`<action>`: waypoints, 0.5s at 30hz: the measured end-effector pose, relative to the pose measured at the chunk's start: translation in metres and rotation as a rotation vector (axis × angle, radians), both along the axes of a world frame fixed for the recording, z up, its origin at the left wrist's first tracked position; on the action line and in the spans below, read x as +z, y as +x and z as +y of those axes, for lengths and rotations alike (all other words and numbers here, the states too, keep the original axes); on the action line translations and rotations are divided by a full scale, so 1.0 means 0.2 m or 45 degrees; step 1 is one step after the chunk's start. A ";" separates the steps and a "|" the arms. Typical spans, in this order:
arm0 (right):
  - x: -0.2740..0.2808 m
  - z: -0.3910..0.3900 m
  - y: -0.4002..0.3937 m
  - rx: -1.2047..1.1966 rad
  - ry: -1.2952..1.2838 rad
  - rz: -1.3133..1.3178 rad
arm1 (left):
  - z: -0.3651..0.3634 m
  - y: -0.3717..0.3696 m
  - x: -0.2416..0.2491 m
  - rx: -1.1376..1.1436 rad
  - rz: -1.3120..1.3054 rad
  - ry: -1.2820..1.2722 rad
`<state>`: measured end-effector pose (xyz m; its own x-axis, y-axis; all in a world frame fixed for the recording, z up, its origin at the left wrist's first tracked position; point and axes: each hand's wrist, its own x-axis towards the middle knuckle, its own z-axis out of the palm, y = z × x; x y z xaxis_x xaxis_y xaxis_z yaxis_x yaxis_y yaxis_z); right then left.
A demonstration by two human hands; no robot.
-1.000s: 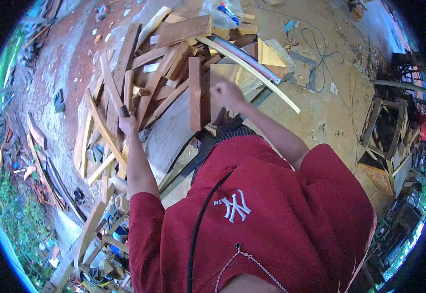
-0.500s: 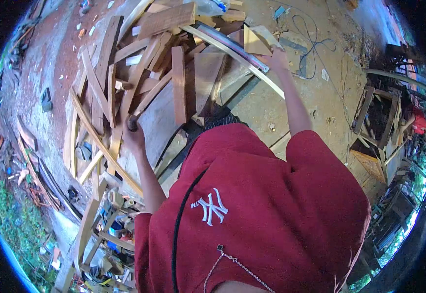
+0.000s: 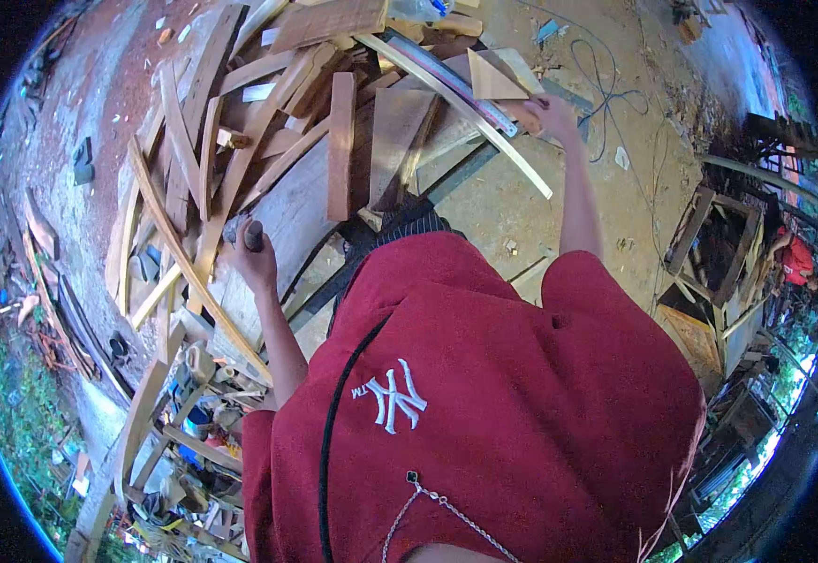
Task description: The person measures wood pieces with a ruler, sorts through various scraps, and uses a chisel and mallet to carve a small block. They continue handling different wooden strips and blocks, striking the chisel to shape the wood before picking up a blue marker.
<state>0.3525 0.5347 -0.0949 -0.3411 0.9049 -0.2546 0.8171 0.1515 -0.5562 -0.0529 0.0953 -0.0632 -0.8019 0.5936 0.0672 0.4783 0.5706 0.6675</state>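
My left hand is closed around a dark, round-ended tool, at the near left of a wood pile; the rest of the tool is hidden by the fingers. On the right, my right hand reaches forward with its fingers apart, right at the edge of a reddish-brown piece of wood. Just beyond it lies a pale triangular wood offcut. A long light wood strip slants below these, beside a red and grey straight bar.
Boards and offcuts are heaped ahead, among them an upright brown plank and a long curved strip. A looped dark cable lies at upper right. At far right stands a wooden frame, with a person in red beyond it.
My right hand has shifted slightly right, away from the triangular offcut, and its fingers have spread. My left hand keeps its hold on the dark tool. The whole view has shifted slightly.
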 end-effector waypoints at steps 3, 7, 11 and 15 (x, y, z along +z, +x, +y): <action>0.17 0.00 0.08 0.048 -0.011 -0.118 | -0.09 -0.05 -0.13 -0.002 0.053 0.100; 0.25 0.03 0.27 -0.003 -0.017 -0.037 | -0.12 0.01 -0.05 0.135 -0.089 0.098; 0.33 0.00 0.35 -0.117 -0.112 0.114 | -0.15 0.06 0.00 0.154 -0.063 0.135; 0.46 -0.15 0.22 -0.099 -0.273 0.354 | -0.19 0.09 0.11 0.074 -0.062 0.037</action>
<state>0.3970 0.5048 -0.0035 -0.3563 0.8669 -0.3485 0.6343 -0.0494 -0.7715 -0.0357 0.0576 -0.0416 -0.8379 0.5441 0.0437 0.4115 0.5769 0.7056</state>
